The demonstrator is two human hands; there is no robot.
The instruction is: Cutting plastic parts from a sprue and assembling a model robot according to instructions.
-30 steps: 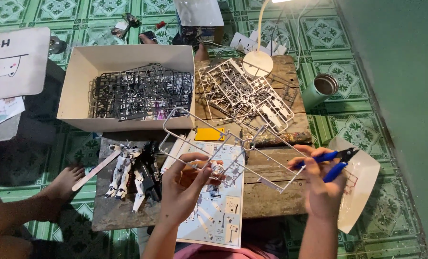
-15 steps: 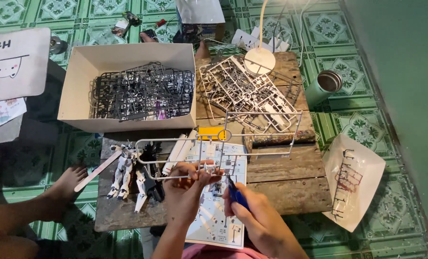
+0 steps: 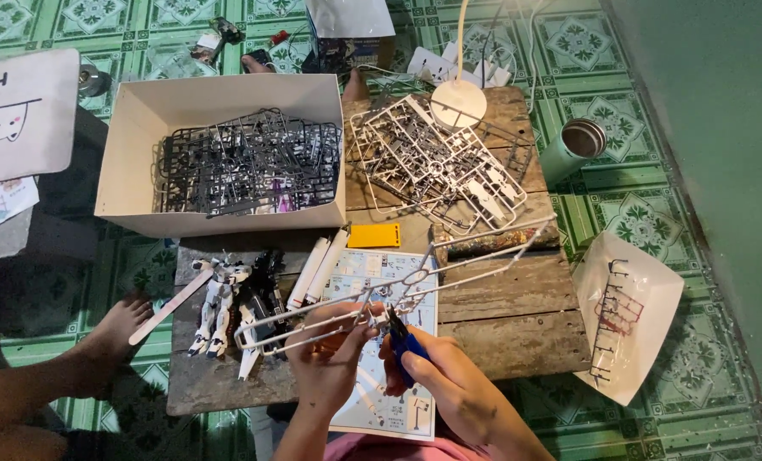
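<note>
My left hand (image 3: 328, 352) grips a white plastic parts frame (image 3: 475, 256) that stretches from lower left to upper right over the wooden board (image 3: 517, 307). My right hand (image 3: 449, 380) holds blue-handled nippers (image 3: 402, 337), their tip set against the frame near my left fingers. Under both hands lies an instruction sheet (image 3: 372, 277). A partly built white model figure (image 3: 215, 299) lies to the left on the board.
A cardboard box (image 3: 125, 145) holds several dark parts frames. A pile of white frames (image 3: 436, 162) sits behind, by a lamp base (image 3: 458, 104). A yellow block (image 3: 373, 236), a metal cup (image 3: 581, 141) and a white tray (image 3: 645, 307) of scraps lie around. A bare foot (image 3: 116, 329) rests at left.
The parts frame has been lowered and tilted flat. My right hand came in from the right with the nippers to meet the frame beside my left hand.
</note>
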